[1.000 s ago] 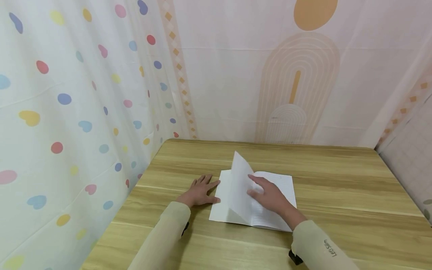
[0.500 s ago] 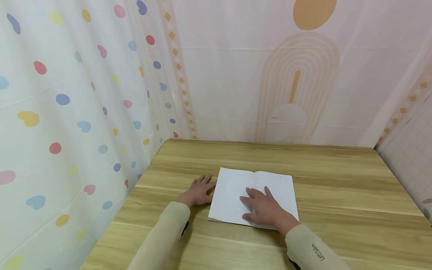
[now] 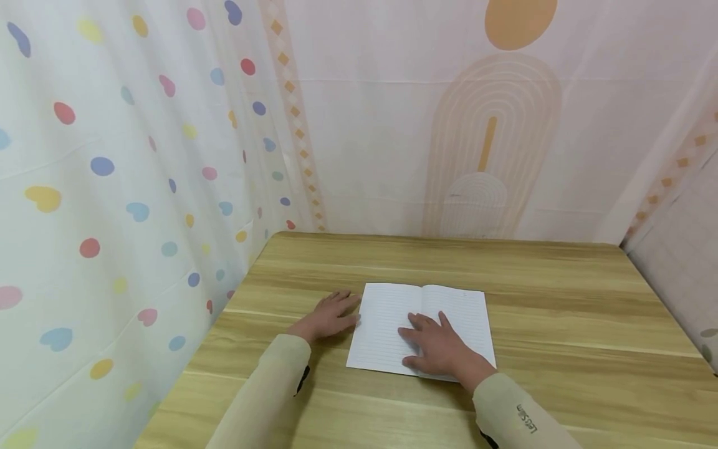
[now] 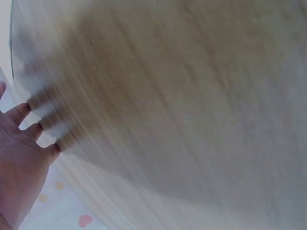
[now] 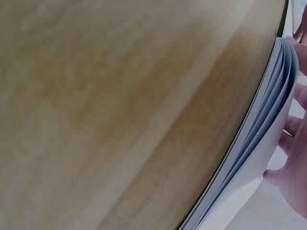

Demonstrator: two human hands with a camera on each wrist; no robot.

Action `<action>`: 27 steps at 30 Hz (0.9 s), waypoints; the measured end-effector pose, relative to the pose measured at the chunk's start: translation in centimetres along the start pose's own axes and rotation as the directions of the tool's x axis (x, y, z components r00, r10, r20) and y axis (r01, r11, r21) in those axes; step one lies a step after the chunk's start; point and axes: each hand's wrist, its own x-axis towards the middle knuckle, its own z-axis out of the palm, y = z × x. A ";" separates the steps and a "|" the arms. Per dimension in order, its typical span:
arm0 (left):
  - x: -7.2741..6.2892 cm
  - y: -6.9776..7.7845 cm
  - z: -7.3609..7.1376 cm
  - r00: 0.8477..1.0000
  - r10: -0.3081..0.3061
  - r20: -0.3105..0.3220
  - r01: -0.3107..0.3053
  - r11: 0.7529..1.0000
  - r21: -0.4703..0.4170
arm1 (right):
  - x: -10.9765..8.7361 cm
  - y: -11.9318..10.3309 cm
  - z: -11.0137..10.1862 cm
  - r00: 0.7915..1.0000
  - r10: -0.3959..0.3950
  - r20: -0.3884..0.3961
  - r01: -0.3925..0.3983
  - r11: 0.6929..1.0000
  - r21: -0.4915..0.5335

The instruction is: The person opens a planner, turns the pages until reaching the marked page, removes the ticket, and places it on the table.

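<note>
A notebook (image 3: 387, 312) with white ruled pages lies open near the middle of the wooden table. My right hand (image 3: 434, 346) rests on it with fingers spread, across the centre fold and the right page. In the right wrist view, the notebook's page edges (image 5: 268, 105) show as a layered, curved stack beneath the right hand (image 5: 292, 158). Just left of the notebook's left edge is my left hand (image 3: 331, 315), its fingers extended and holding nothing. In the left wrist view the left hand's (image 4: 21, 158) fingertips meet the tabletop.
The wood-grain table (image 3: 550, 312) extends on all sides of the notebook. Behind it hangs a pale curtain (image 3: 381, 137) with an arch print. A dotted curtain (image 3: 129, 262) runs along the left side.
A raised page has come down flat on the left side of the notebook. My right hand moved down and slightly left onto the pages, then stayed. The left hand shifted slightly.
</note>
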 end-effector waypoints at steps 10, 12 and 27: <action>0.2 0.2 0.7 0.998 -0.055 0.023 0.052 0.992 0.118 | 0.0 0.8 0.3 1.000 0.020 -0.016 -0.020 0.999 0.027; 0.3 0.2 0.8 0.998 -0.057 0.021 0.054 0.991 0.125 | -0.2 1.6 0.5 0.999 0.030 -0.039 -0.029 0.999 0.037; 0.0 0.1 1.2 0.998 -0.056 0.019 0.053 0.993 0.106 | -2.8 10.2 -1.4 0.935 0.340 -0.104 -0.331 0.939 0.098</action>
